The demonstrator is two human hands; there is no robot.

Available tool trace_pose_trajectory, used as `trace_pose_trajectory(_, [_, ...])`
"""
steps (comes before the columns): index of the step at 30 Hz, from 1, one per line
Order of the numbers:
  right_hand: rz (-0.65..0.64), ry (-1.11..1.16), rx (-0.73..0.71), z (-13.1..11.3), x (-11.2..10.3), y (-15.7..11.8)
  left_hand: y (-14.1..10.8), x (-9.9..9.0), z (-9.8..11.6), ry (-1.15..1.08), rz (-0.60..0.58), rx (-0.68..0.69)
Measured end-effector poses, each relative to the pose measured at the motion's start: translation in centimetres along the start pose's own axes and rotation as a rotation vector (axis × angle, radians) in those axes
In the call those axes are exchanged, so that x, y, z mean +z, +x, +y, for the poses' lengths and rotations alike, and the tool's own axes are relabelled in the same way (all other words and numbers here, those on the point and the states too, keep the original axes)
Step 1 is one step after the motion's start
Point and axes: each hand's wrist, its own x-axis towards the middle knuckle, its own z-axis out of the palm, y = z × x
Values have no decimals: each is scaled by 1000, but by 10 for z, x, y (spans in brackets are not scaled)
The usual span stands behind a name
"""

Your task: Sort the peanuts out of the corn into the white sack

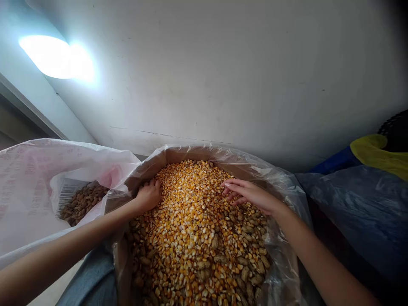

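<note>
Yellow corn kernels (191, 242) lie under both hands (147, 196) (247, 194).

Head view, facing down at hands (147, 196) (250, 195)

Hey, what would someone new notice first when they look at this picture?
The heap of yellow dried corn kernels in a clear plastic liner stands out first, front and center, with peanuts in their shells mixed in on the near side. The left hand and right hand rest on it from either side. At upper left, a bright glare shines on the white wall.
</note>
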Motion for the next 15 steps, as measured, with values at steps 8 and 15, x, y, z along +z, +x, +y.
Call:
trace_pose_trajectory(8, [11, 34, -54, 2, -6, 2, 12, -31, 12, -438, -56, -39])
trace_pose_trajectory(15, [111, -81, -94, 6, -12, 6, 28, -66, 52, -1282, -118, 128])
